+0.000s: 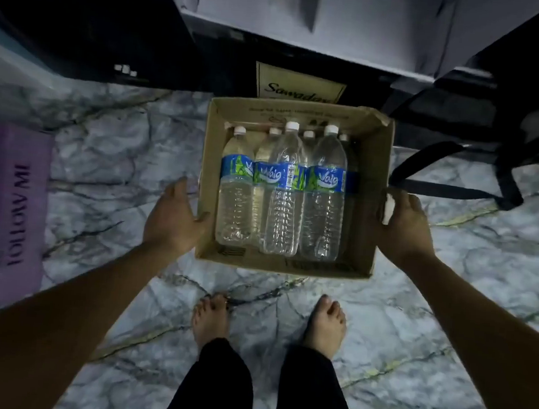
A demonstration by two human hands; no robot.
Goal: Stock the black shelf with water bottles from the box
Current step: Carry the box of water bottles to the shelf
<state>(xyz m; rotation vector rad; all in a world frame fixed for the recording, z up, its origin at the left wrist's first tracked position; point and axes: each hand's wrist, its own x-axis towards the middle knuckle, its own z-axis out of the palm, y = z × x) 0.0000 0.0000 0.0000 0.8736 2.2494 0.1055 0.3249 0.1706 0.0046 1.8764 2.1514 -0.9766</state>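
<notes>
Your brown cardboard box, clear water bottles with white caps and blue-green labels, your grey-white marbled floor with dark veins, purple bag with dark lettering, your black trousers

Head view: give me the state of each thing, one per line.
Brown cardboard box: open-topped, held at both sides.
Clear plastic water bottles: capped, lying flat in box.
Left hand: gripping box's left wall.
Right hand: gripping box's right wall.
</notes>
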